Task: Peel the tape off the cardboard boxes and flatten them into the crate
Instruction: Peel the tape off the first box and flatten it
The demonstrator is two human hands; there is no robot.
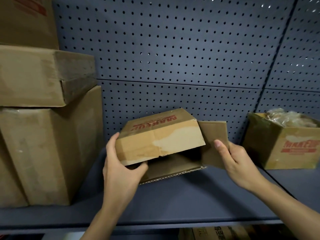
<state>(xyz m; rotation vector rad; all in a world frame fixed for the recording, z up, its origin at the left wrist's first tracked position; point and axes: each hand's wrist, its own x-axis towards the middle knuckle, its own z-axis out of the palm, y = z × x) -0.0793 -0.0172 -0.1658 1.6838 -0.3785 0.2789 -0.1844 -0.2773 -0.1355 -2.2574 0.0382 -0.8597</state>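
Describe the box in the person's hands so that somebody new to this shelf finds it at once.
On the dark shelf before the grey pegboard, look between the stack of closed boxes at left and the filled box at right. The small box there is gripped by the left hand and right hand. Only it lies on its side, flaps spread open toward the viewer.

The left hand (119,163) and the right hand (237,160) are shown bare, with slim fingers and smooth knuckles. The left forearm (105,210) and the right forearm (284,200) are likewise uncovered as far as they can be seen. A short, rounded, plain nail (217,143) is seen on the right thumb.
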